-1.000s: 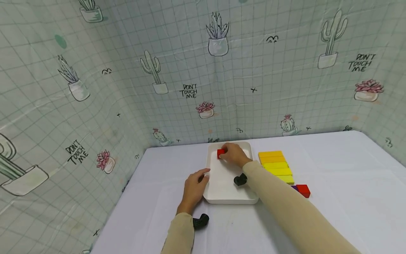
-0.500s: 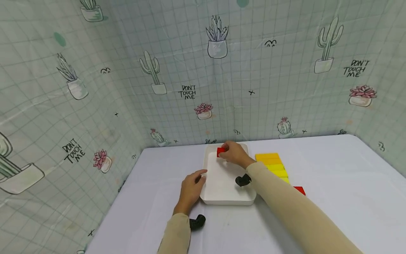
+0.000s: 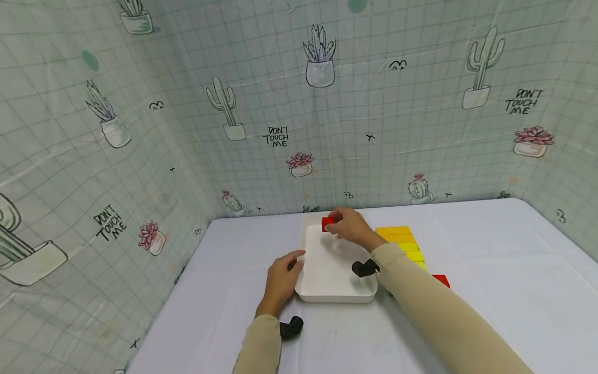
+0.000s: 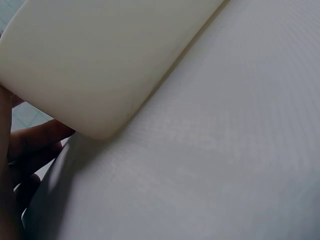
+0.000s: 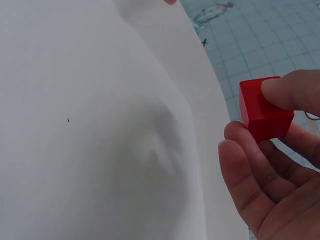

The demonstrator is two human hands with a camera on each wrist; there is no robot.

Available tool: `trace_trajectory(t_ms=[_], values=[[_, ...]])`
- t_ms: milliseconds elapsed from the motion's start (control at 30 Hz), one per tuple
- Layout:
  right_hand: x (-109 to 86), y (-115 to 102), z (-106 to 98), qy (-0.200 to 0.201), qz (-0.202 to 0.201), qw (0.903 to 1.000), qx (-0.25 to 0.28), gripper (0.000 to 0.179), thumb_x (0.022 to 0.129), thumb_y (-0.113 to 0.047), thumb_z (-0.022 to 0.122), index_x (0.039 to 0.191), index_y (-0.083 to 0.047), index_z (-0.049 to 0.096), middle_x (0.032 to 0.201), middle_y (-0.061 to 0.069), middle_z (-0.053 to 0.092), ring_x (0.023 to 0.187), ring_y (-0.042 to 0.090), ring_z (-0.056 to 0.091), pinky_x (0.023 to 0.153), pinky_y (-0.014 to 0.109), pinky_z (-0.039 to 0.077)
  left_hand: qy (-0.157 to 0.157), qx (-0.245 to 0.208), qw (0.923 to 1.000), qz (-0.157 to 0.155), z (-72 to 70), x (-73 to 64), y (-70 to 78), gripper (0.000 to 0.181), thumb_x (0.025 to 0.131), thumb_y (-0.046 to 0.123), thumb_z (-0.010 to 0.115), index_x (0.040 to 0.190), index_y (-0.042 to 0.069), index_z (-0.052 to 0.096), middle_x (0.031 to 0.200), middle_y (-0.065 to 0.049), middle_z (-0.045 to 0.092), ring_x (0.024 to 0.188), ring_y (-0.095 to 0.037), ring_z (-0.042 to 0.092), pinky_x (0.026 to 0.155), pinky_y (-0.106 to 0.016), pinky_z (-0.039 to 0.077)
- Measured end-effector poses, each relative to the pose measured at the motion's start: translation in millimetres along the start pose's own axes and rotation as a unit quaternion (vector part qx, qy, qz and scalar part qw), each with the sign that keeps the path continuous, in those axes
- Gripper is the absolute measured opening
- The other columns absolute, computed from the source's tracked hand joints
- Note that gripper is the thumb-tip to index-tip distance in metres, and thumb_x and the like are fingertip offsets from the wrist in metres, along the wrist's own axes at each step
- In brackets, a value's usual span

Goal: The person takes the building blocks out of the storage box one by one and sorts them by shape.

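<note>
Over the far end of a shallow white tray (image 3: 334,283), my right hand (image 3: 351,227) holds a small red cube (image 3: 326,224). The right wrist view shows the thumb on one face of the cube (image 5: 254,111) and fingers beneath it. At the tray's left side rests my left hand (image 3: 282,275), with thumb and forefinger reaching its rim. In the left wrist view, fingers (image 4: 37,137) extend beside a corner of the tray (image 4: 100,75); the thumb cannot be made out there.
Right of the tray lies a row of yellow and orange blocks (image 3: 404,243), partly hidden by the right sleeve (image 3: 420,296). A red block (image 3: 441,280) shows beyond that sleeve. Everything stands on a white-covered table (image 3: 504,259), with a cactus-print cloth (image 3: 388,109) behind it.
My right hand and the red cube have shifted slightly to the right over the tray. The left hand stays at the tray's side. The head view has tilted a little.
</note>
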State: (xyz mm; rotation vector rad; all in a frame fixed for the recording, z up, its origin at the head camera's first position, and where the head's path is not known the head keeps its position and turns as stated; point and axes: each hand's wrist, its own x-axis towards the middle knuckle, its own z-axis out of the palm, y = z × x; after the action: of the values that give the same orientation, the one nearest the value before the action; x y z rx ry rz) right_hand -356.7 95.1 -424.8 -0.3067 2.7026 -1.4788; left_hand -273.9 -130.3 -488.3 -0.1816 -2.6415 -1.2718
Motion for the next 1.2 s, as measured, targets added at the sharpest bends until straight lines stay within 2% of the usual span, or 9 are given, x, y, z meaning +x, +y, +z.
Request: trace_trajectory(t_ms=[133,333,600,700,933,1100,1200], values=[[-4.4,-1.5,-4.4,-0.006,-0.004,1.0000,-0.001,0.038,0.092,-0.021,0.072,0.125,-0.004,0.060,0.114,0.012,0.064,0.090,0.027,0.065,0.077,0.032,0.058,0.002,-0.002,1.0000,-0.005,1.8,0.3,1.5,0.029,0.098,0.025,0.061,0.126,0.025,0.071,0.120,-0.004,0.068,0.112,-0.025,0.059,0.099,-0.050,0.046],[-14.0,-1.5,-9.5,0.015,-0.006,0.9999,0.006,0.038,0.093,-0.023,0.072,0.125,-0.007,0.060,0.116,0.010,0.064,0.091,0.028,0.064,0.079,0.035,0.057,0.003,-0.006,0.9999,0.008,4.1,0.0,0.3,0.028,0.099,0.025,0.060,0.125,0.024,0.072,0.117,-0.005,0.069,0.109,-0.025,0.060,0.096,-0.051,0.047],[-36.1,-1.3,-12.9,0.019,-0.037,0.9991,0.010,0.039,0.092,-0.022,0.072,0.126,-0.005,0.060,0.117,0.012,0.064,0.095,0.025,0.063,0.077,0.033,0.058,0.008,-0.012,0.9999,-0.009,0.7,-4.3,-3.3,0.029,0.099,0.025,0.061,0.126,0.025,0.071,0.117,-0.003,0.068,0.109,-0.023,0.059,0.097,-0.050,0.046],[-47.3,3.4,-18.5,0.022,-0.030,0.9987,0.033,0.041,0.092,-0.022,0.072,0.127,-0.004,0.060,0.117,0.014,0.064,0.095,0.027,0.064,0.077,0.034,0.058,0.006,-0.011,0.9999,-0.008,0.1,-4.2,-3.3,0.029,0.098,0.025,0.061,0.126,0.025,0.071,0.118,-0.004,0.068,0.110,-0.024,0.059,0.098,-0.050,0.046],[-74.6,17.3,-36.4,0.016,-0.015,0.9988,0.044,0.045,0.093,-0.025,0.072,0.130,-0.003,0.058,0.119,0.015,0.064,0.095,0.028,0.064,0.078,0.034,0.058,0.001,-0.009,0.9999,-0.008,-0.3,-2.9,-2.0,0.029,0.099,0.026,0.061,0.126,0.025,0.071,0.119,-0.005,0.068,0.112,-0.025,0.059,0.098,-0.051,0.046],[-94.3,18.7,-56.7,-0.006,-0.010,0.9970,0.077,0.049,0.093,-0.028,0.072,0.131,-0.003,0.057,0.122,0.016,0.062,0.100,0.034,0.064,0.081,0.041,0.058,0.007,-0.006,0.9999,-0.007,-0.2,0.0,-1.8,0.029,0.098,0.026,0.062,0.125,0.026,0.071,0.118,-0.004,0.068,0.111,-0.025,0.059,0.098,-0.051,0.046],[-108.5,21.3,-70.2,-0.008,-0.012,0.9978,0.065,0.050,0.093,-0.030,0.072,0.132,-0.003,0.056,0.124,0.017,0.061,0.101,0.031,0.063,0.081,0.040,0.058,0.004,-0.001,1.0000,-0.006,-0.7,1.6,-1.4,0.029,0.098,0.027,0.061,0.125,0.026,0.071,0.118,-0.004,0.068,0.111,-0.024,0.059,0.099,-0.050,0.046]])
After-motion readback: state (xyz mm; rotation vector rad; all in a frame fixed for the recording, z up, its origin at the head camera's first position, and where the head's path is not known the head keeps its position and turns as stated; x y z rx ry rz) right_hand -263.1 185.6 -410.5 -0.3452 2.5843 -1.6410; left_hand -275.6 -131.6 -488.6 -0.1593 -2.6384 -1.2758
